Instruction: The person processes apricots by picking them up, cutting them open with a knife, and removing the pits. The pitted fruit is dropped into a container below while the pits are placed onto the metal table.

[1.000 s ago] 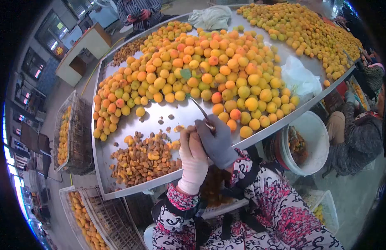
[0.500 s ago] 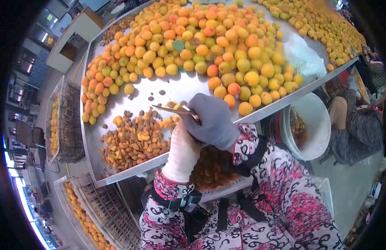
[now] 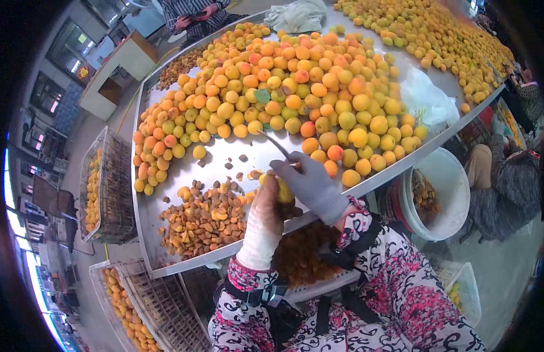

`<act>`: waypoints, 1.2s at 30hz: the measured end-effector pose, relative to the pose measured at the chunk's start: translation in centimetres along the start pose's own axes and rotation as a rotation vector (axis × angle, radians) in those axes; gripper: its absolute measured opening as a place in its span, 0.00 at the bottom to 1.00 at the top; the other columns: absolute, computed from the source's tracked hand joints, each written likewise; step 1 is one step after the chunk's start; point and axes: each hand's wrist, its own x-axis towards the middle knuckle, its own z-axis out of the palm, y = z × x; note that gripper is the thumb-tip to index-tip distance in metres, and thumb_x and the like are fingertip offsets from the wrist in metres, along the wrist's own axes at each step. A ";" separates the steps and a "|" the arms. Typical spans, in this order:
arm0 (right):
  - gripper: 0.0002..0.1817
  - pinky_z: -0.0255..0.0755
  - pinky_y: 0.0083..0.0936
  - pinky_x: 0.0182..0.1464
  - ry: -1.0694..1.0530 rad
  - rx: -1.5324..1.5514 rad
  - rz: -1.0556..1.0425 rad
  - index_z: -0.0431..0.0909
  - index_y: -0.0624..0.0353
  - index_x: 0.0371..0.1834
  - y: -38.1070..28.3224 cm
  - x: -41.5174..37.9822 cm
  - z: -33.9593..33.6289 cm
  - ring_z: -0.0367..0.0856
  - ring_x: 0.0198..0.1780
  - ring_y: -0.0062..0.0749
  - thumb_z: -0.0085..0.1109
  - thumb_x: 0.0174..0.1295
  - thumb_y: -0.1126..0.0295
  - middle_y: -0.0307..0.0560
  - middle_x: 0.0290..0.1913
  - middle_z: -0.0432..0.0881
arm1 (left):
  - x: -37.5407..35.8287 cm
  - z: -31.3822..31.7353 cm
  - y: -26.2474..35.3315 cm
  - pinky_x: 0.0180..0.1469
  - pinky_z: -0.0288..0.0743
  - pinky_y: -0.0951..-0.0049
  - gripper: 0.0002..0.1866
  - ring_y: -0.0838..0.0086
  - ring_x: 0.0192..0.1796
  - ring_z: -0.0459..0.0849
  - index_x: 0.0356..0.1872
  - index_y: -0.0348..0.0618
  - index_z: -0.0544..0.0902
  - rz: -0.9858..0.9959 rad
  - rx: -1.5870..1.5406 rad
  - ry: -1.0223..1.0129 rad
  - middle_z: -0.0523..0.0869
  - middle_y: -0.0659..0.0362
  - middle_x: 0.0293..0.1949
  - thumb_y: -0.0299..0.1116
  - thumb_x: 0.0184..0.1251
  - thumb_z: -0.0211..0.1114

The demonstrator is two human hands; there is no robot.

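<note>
left hand [image 3: 268, 210]: pinching apricot [image 3: 285, 191] near tray rim [image 3: 196, 260] — seemingly to steady it | right hand [image 3: 316, 183]: curled around knife [image 3: 276, 144], angled away — likely for safety | split pieces [image 3: 204, 218]: heaped nearby, probably for easy reach

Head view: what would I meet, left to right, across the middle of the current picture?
Grey mesh crate, heap of small brown and orange pieces, white-gloved left hand, grey-gloved right hand, round white plastic bucket, person in dark grey clothing.

Metal blade [image 3: 276, 144], glossy metal table [image 3: 216, 154], cloth glove [image 3: 319, 186]
</note>
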 end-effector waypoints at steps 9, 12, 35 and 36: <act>0.19 0.55 0.12 0.15 -0.459 0.245 0.490 0.73 0.59 0.32 -2.2 -0.6 -3.0 0.65 0.15 0.14 0.56 0.57 0.51 0.34 0.19 0.71 | -0.5 -0.4 0.9 0.30 0.69 0.84 0.16 0.82 0.32 0.73 0.52 0.40 0.69 0.338 0.438 0.034 0.75 0.62 0.34 0.30 0.63 0.54; 0.17 0.57 0.11 0.17 -0.610 0.140 0.497 0.74 0.58 0.33 -3.9 -1.0 -3.9 0.67 0.16 0.15 0.56 0.57 0.53 0.34 0.21 0.72 | -1.1 -0.7 0.3 0.36 0.74 0.78 0.19 0.80 0.36 0.77 0.53 0.37 0.69 0.518 0.733 -0.078 0.77 0.58 0.36 0.32 0.62 0.56; 0.21 0.57 0.14 0.16 -0.643 -0.024 0.175 0.77 0.59 0.30 0.5 -1.7 -2.1 0.65 0.15 0.16 0.58 0.55 0.49 0.35 0.18 0.72 | 0.7 -4.2 1.9 0.35 0.72 0.71 0.30 0.69 0.34 0.76 0.54 0.36 0.70 0.132 -0.343 -0.004 0.78 0.54 0.36 0.55 0.66 0.48; 0.24 0.57 0.14 0.15 -0.715 -0.191 -0.090 0.78 0.60 0.30 0.0 -1.8 -1.7 0.66 0.14 0.15 0.59 0.54 0.45 0.35 0.18 0.73 | 0.7 -4.4 2.0 0.37 0.76 0.67 0.30 0.67 0.37 0.79 0.52 0.38 0.72 0.121 -0.359 -0.016 0.79 0.53 0.39 0.56 0.65 0.48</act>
